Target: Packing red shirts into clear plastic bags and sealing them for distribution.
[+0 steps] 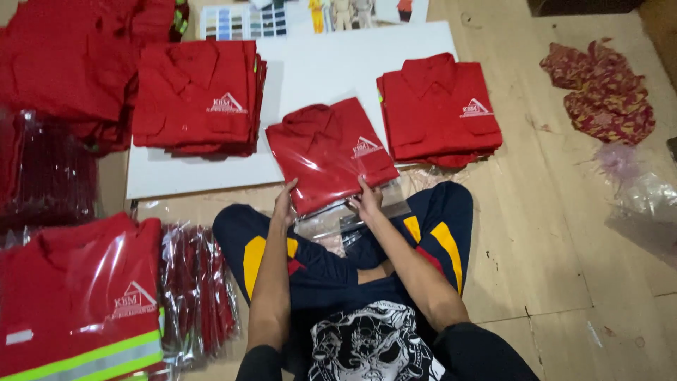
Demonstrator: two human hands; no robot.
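Note:
A folded red shirt in a clear plastic bag [328, 152] lies on the floor in front of my crossed legs, its open bag end toward me. My left hand [284, 201] grips the bag's near left corner. My right hand [367, 201] holds the near right edge, by the loose flap of clear plastic [338, 220]. The shirt's collar points away from me and a white logo shows on its chest.
A white board [310, 70] carries two stacks of folded red shirts [197, 95] [438, 109]. Bagged shirts [77, 296] pile at my left, with more red ones [63, 56] at the far left. Colour swatch card [243, 21], patterned cloth [606, 92] and loose plastic [645, 201] lie around.

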